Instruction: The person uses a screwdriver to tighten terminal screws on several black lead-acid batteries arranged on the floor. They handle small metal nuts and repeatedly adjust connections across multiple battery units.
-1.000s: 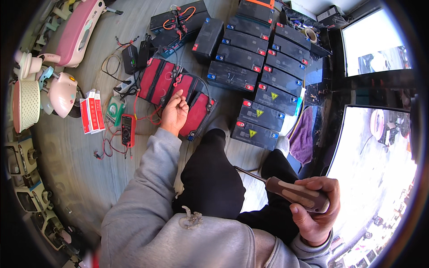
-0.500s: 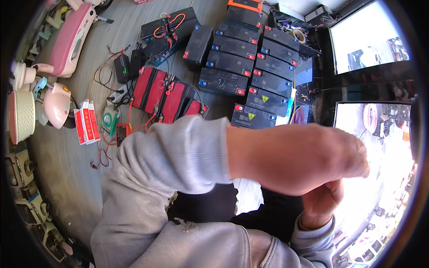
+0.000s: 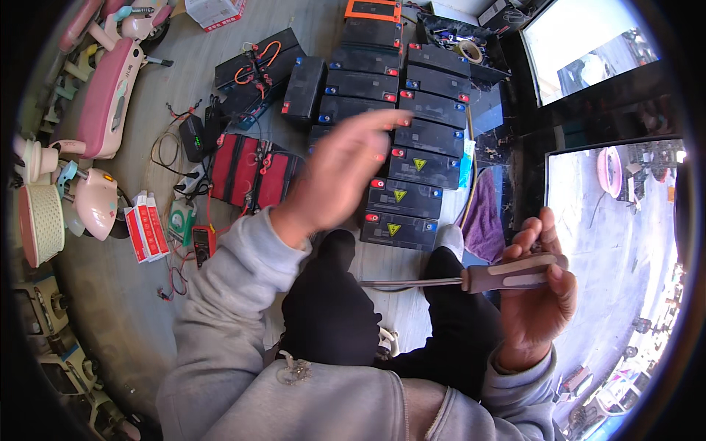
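My right hand [image 3: 531, 309] grips a screwdriver [image 3: 515, 273] by its grey-brown handle. The long metal shaft lies level and points left, over my dark-trousered knee. My left hand [image 3: 342, 173], a little smeared by motion, is raised in front of the black batteries with its fingers stretched out. I see nothing in it. Two rows of black batteries [image 3: 415, 195] with red and blue terminals stand on the floor ahead of me. The left hand hides part of the left row. Left of that hand lies a red battery pack [image 3: 237, 170] with dark bands and wires.
A red multimeter [image 3: 204, 239], red-and-white boxes [image 3: 147, 229] and a charger [image 3: 193, 137] with cables lie at left. Pink children's ride-on vehicles [image 3: 114, 103] line the left side. A purple cloth [image 3: 484, 220] hangs or lies near the glass door [image 3: 610, 213] at right.
My left arm has swung back left, away from the right hand. The screwdriver in the right hand now shows. The view has shifted slightly.
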The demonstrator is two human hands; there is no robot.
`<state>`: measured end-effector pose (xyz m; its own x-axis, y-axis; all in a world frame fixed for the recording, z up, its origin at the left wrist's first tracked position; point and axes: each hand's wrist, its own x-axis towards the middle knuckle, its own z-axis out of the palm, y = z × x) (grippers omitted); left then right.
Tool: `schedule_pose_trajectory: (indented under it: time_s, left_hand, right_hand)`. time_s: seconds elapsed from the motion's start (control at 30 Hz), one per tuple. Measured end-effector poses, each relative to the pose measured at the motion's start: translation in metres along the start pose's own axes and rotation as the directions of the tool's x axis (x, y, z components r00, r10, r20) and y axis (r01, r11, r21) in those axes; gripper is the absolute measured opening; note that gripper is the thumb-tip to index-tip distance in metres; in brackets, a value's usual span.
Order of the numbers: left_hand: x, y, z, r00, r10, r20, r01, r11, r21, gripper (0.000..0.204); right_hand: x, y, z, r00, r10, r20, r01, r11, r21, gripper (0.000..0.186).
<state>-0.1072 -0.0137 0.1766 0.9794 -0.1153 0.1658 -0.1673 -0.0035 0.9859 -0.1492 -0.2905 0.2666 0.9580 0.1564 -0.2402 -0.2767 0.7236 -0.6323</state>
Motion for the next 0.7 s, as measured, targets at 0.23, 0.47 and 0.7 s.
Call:
schedule_pose_trajectory:
  time_s: [0.23,0.47,0.7]
  left_hand:
    - [-0.114,-0.137,-0.089,0.668,-0.676,-0.312,0.710,0.704,-0.006,0.078]
    - [-0.118,-0.178,-0.100,0.546,-0.814,-0.201,0.820,0.568,-0.073,0.080]
    - [-0.078,-0.182,-0.089,0.272,-0.953,-0.130,0.916,0.298,-0.268,0.086]
  right_hand:
    - [-0.006,-0.005,-0.003,1.000,0.002,0.000,-0.002,0.999,-0.038,0.063]
    - [-0.005,-0.002,0.003,0.999,0.002,-0.035,-0.005,0.996,-0.094,0.063]
    - [-0.005,-0.001,0.004,0.999,0.022,-0.026,-0.024,0.994,-0.108,0.061]
